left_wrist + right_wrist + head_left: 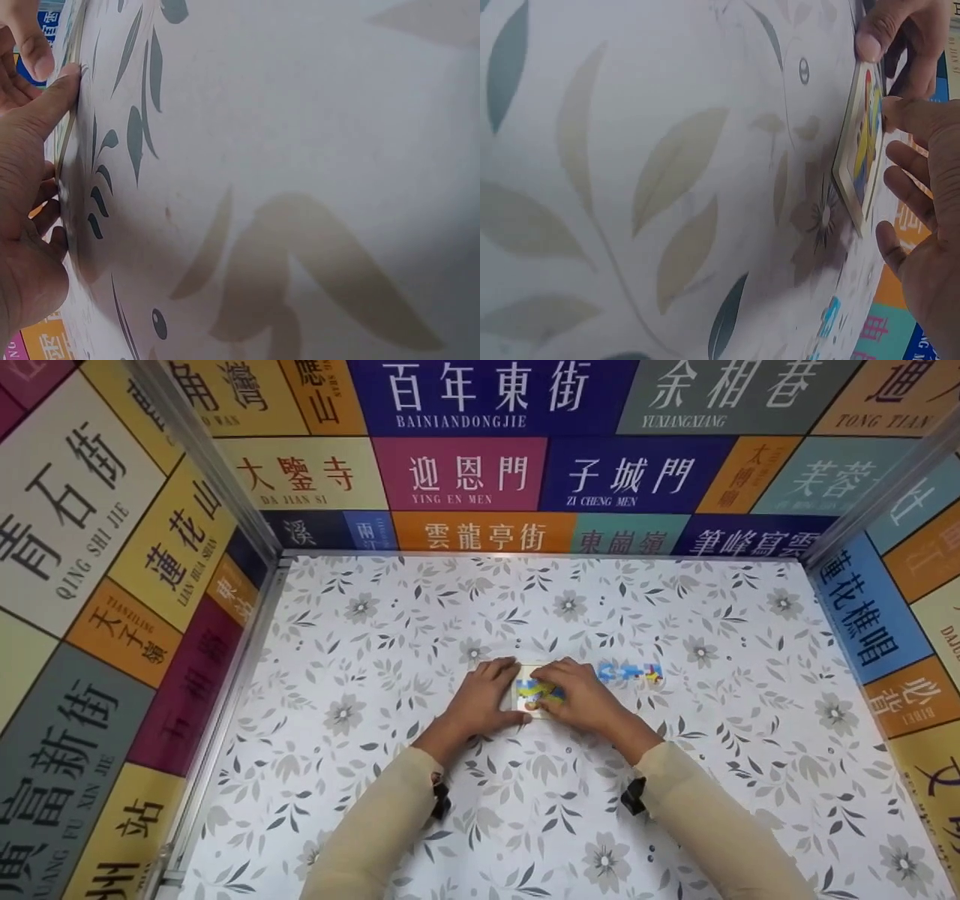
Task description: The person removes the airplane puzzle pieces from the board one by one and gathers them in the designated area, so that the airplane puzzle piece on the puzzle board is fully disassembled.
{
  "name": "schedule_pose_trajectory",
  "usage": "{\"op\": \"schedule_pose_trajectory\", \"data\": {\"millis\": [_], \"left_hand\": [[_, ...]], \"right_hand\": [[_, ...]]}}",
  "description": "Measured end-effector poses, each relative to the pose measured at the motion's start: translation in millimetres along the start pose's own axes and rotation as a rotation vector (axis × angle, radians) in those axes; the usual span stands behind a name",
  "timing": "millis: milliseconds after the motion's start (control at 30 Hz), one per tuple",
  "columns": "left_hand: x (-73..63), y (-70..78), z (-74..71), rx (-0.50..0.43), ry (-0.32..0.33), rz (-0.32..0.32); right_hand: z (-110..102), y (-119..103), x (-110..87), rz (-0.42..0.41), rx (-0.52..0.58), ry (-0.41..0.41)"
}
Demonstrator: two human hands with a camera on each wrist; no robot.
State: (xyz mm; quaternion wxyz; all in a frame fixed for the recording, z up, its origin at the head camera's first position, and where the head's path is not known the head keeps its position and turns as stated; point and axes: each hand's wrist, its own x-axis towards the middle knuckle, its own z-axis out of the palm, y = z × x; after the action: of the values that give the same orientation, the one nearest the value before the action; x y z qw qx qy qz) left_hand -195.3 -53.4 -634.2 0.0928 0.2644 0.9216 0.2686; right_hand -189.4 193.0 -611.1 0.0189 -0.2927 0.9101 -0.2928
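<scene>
A small jigsaw puzzle with a pale wooden border and a blue, yellow and green picture lies flat between both hands. At its left side my left hand holds the board, thumb along the near edge and fingers at the far side. My right hand reaches over the right part, its thumb and fingertips touching the picture and covering much of it. In the right wrist view the right thumb rests on the colored surface, the other fingers loosely spread past the border. No piece shows between them.
Several loose blue, red and yellow puzzle pieces lie in a row just right of the right hand. The table has a white leaf-and-flower covering. Panels with colorful Chinese place-name signs rise along its back and sides.
</scene>
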Motion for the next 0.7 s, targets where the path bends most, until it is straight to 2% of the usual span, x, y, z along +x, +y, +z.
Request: {"op": "schedule_pose_trajectory", "data": {"millis": [300, 500, 700], "left_hand": [[-0.1, 1.1, -0.3, 0.030, -0.001, -0.010], [0.3, 0.5, 0.3, 0.027, 0.009, -0.003], [1.5, 0.1, 1.5, 0.019, -0.003, -0.009]], "right_hand": [[10, -7, 7.0, -0.012, 0.017, -0.028], [11, -11, 9.5, 0.007, 0.012, -0.060], [13, -9, 11.2, -0.009, 0.001, -0.066]]}}
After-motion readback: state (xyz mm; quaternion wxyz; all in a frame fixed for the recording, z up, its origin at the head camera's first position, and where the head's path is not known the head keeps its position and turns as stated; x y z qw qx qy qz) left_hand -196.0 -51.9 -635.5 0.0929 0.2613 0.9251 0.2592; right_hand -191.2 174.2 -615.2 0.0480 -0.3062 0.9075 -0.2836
